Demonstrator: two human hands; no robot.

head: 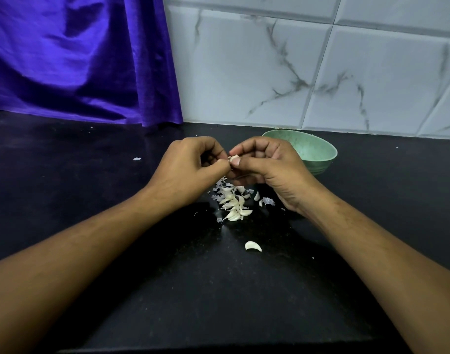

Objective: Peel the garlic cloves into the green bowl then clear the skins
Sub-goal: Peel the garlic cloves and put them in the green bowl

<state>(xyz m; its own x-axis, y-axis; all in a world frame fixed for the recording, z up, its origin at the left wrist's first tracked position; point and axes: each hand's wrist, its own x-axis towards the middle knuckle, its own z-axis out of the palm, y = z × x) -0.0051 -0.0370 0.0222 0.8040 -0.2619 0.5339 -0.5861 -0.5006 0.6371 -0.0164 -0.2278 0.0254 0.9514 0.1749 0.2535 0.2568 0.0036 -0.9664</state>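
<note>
My left hand (190, 167) and my right hand (267, 169) meet above the black counter, both pinching one small garlic clove (234, 158) between thumbs and fingertips. Directly below them lies a pile of garlic cloves (233, 204) mixed with thin white skins (266, 201). One single clove (253, 246) lies apart, nearer to me. The green bowl (318, 152) stands behind my right hand near the wall; its inside is partly hidden by that hand.
The black counter (91, 187) runs to a white marble-patterned tile wall (295, 72) at the back. A purple cloth (78, 60) hangs at the back left down to the counter. A small white scrap (137, 158) lies left of my hands.
</note>
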